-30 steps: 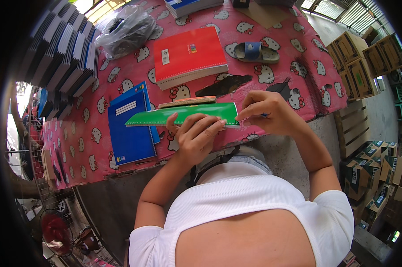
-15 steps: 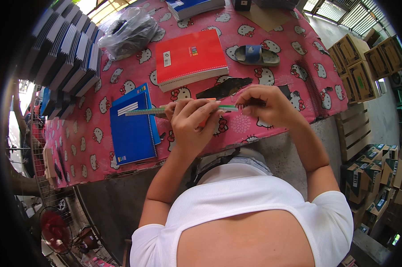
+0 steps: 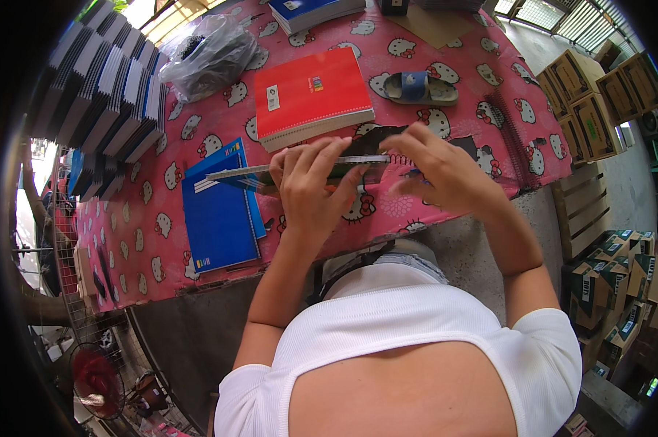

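A thin notebook is held nearly edge-on above the table, its pale spiral-holed edge facing up. My left hand is closed around its middle, thumb on the near side and fingers over the top. From its right end sticks a short pinkish wire coil. My right hand is around this coil with fingers and thumb apart, slightly blurred; any touch on the coil is hard to make out. Below the notebook's left end lie blue notebooks, overlapping each other.
Beyond my hands lies a stack of red spiral notebooks. A blue-strapped slipper and a long dark coil lie to the right. Tall notebook stacks and a plastic bag stand left. Cardboard boxes are piled at right.
My right hand's fingers have spread from a pinch at the notebook's end, and the coil now shows between them. The notebook has tilted, showing more of its pale edge and dark underside.
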The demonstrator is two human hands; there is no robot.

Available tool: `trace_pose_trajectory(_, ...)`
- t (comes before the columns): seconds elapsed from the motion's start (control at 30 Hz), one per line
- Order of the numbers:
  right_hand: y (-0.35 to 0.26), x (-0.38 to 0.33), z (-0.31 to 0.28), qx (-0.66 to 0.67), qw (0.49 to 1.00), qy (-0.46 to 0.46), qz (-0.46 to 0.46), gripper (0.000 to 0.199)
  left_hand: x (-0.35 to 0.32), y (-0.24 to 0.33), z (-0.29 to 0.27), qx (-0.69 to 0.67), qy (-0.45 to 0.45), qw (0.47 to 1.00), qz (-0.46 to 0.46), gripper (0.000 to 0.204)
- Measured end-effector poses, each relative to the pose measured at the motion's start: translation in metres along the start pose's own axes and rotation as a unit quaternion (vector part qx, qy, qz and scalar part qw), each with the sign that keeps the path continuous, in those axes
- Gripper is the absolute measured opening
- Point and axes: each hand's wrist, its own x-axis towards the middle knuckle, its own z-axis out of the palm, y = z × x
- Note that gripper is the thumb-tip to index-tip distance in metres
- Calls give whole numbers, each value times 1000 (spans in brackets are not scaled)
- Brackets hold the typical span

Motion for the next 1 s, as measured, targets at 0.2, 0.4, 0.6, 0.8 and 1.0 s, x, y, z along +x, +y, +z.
trace_pose_trajectory(0.2,1,-1,8,77,993,83,30,28,-2,-10,-6,70,-34,997,31,28)
trace_pose_trajectory(0.4,2,8,2,-33,998,48,-10,29,3,-4,-6,64,-47,997,-18,25)
trace_pose_trajectory(0.6,-1,8,8,8,995,78,63,19,4,-4,-2,83,-23,996,2,25)
trace_pose_trajectory(0.8,-5,13,14,-32,988,146,32,16,5,-3,2,76,-11,997,-11,23)
trace_pose_trajectory(1.0,-8,15,16,-88,983,161,-30,19,4,-3,3,79,-10,997,-17,23)
